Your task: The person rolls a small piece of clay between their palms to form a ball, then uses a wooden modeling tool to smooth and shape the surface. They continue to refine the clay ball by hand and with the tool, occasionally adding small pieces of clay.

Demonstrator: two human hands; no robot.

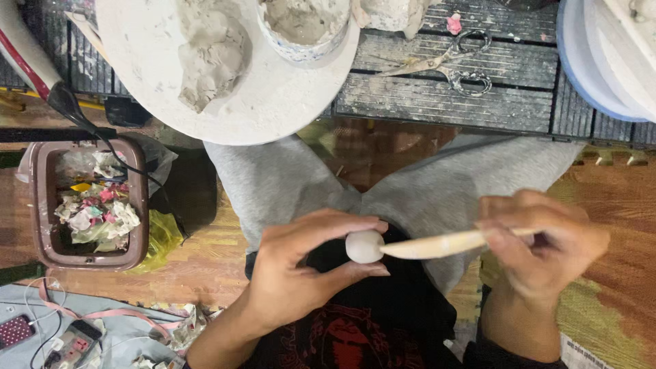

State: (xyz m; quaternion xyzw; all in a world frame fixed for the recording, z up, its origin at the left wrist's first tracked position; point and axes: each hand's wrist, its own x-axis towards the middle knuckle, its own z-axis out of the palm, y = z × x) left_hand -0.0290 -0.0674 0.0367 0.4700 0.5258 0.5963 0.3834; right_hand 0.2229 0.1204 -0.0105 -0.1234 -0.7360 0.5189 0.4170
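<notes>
My left hand (301, 263) pinches a small pale clay ball (363, 247) between thumb and fingers, over my lap. My right hand (540, 242) grips a flat wooden modelling tool (437, 246), whose tip touches the right side of the ball. Both hands are above grey trousers (437, 184) and a black shirt with a red print (362, 328).
A slatted dark worktable (444, 89) at the top carries a white round board (273, 102) with a lump of grey clay (212, 55), a clay-filled cup (304, 24) and scissors (444, 63). A brown bin (41, 205) of scraps stands left. A white and blue round object (581, 61) sits top right.
</notes>
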